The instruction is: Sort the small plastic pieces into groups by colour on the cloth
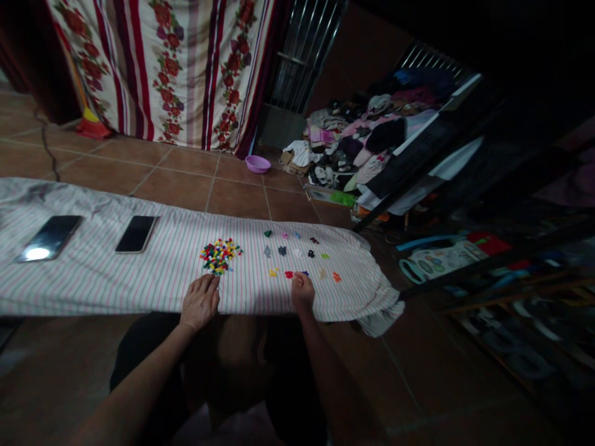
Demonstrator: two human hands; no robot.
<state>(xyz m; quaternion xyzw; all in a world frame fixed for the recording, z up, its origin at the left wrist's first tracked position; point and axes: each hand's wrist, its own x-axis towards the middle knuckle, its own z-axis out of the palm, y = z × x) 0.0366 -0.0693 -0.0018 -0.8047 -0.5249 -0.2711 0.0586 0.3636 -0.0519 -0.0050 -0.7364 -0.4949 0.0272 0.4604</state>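
A mixed pile of small coloured pieces (219,255) lies on the striped cloth (176,279). My left hand (201,302) rests palm down just in front of it, fingers stretched out and nothing visibly held. To the right, the same sort of tiny pieces sit in small groups by colour, among them yellow pieces (273,272), grey pieces (282,251) and orange pieces (337,277). My right hand (303,291) is closed in a pinch beside the red pieces (289,274). Whatever its fingertips hold is too small or hidden to make out. Blue pieces (305,273) show just behind it.
Two dark-screened devices, a tablet (53,237) and a phone (137,234), lie on the cloth at left. Beyond the cloth-covered surface, a purple basin (258,163) stands on the tiled floor. Heaped clothes (367,133) and a dark post (418,186) are at right.
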